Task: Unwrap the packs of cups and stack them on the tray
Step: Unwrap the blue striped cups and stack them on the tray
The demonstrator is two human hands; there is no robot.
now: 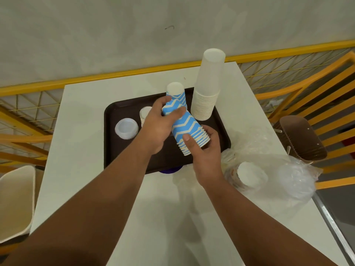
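White square tabletop [80,150] carries a dark brown rectangular plastic tray [115,150], on which a tall stack of plain white paper cups [206,96] stands upright at the far right. Both hands hold a tilted stack of blue-and-white zigzag paper cups [187,127] above the tray: left hand [157,129] fingers wrapped round its upper part, right hand [205,150] fingers closed on its rim end. Crumpled clear plastic wrapping [288,175] lies on the table right of the tray.
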